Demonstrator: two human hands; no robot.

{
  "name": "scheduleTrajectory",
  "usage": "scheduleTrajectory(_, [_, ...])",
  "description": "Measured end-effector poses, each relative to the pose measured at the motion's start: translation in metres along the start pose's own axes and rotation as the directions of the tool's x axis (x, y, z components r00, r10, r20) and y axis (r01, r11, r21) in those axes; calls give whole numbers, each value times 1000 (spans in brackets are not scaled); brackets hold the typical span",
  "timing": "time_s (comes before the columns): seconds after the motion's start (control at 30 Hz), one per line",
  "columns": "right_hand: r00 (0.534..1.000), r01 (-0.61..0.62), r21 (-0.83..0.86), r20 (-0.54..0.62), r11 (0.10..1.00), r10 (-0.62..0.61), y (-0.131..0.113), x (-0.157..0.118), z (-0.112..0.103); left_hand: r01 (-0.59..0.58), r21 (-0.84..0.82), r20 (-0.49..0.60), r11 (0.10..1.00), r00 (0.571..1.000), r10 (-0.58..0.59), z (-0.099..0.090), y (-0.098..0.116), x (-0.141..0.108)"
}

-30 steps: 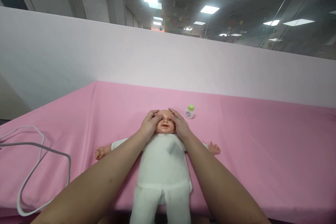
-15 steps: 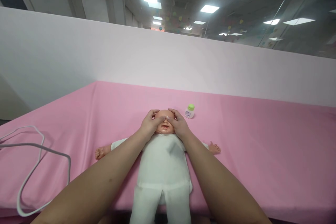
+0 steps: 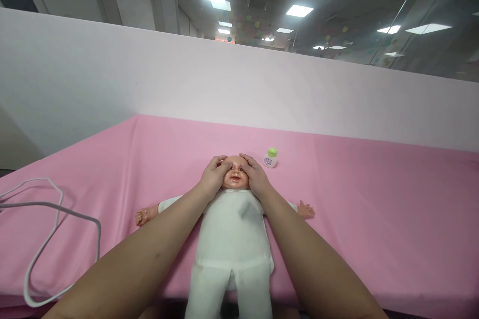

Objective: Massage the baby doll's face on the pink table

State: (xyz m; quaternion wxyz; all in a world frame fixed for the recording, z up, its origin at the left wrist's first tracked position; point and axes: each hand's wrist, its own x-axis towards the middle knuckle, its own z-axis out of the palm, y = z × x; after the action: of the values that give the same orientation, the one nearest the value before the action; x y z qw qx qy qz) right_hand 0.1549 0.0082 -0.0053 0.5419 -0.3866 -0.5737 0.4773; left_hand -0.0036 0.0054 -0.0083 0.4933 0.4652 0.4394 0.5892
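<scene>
Baby doll [image 3: 235, 239] is on its back mid-surface, head [image 3: 235, 180] far, legs [image 3: 209, 289] toward you, arms out sideways. Your left hand [image 3: 214, 175] and right hand [image 3: 259, 177] hide the sides of its head; your forearms [image 3: 149, 254] block parts of its arms. Feet cut off at frame bottom. Grey patch [image 3: 247, 211] on its chest: can't tell stain or shadow. Small green-capped bottle [image 3: 270, 159] sits just far-right of your right hand, apart from it; label too small to read. Pale cable [image 3: 52, 205] loops at left, passes behind your left forearm, exits frame. Pink sheet [image 3: 389, 209] meets the white partition [image 3: 262, 87] beyond the head; doll's legs reach its near edge. Widest stretch of sheet is to the right. Forearms angle in from both near corners, straddling the torso. Hands cup the head, thumbs parted from fingers, laid by the eyes, tips apart. Fingers curl round the sides; can't tell how closely they're pressed together.
</scene>
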Motion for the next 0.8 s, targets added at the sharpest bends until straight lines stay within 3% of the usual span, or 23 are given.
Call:
scheduleTrajectory(0.3, [1000, 26, 66, 3, 997, -26, 7, 5, -2, 37, -32, 69, 999, 997, -35, -3, -3, 3])
scheduleTrajectory(0.67, [1000, 23, 115, -17, 993, -21, 17, 11, -7, 75, -136, 88, 988, 994, -64, -4, -8, 6])
scheduleTrajectory(0.8, [999, 37, 74, -42, 997, -34, 13, 9, -5, 66, -104, 70, 992, 996, -59, -3, -8, 7])
